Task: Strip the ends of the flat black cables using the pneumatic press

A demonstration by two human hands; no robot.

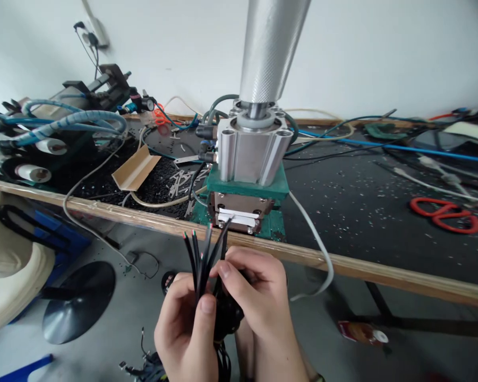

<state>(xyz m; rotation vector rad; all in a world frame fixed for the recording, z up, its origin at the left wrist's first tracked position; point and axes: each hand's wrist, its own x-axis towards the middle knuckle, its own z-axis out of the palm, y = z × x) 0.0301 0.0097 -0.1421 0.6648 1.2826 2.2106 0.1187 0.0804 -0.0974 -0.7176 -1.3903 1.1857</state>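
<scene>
My left hand [187, 329] is closed around a bundle of black cables [201, 254], thumb pressed on them; their stripped ends show coloured wire tips fanning upward. My right hand [258, 302] is closed too, its fingers pinching one cable of the bundle near the top. Both hands sit just below the table's wooden front edge [342, 262]. Directly above the cable tips is a small pneumatic press [249, 154]: a silver cylinder block on a green plate, with a metal jaw [239, 217] facing me.
Red-handled scissors [446, 215] lie right on the black tabletop. Blue and black hoses cross the back. Another machine with blue tubing [59, 124] stands left, near a cardboard piece [135, 170] and cut cable bits. A round stool base [77, 302] is on the floor.
</scene>
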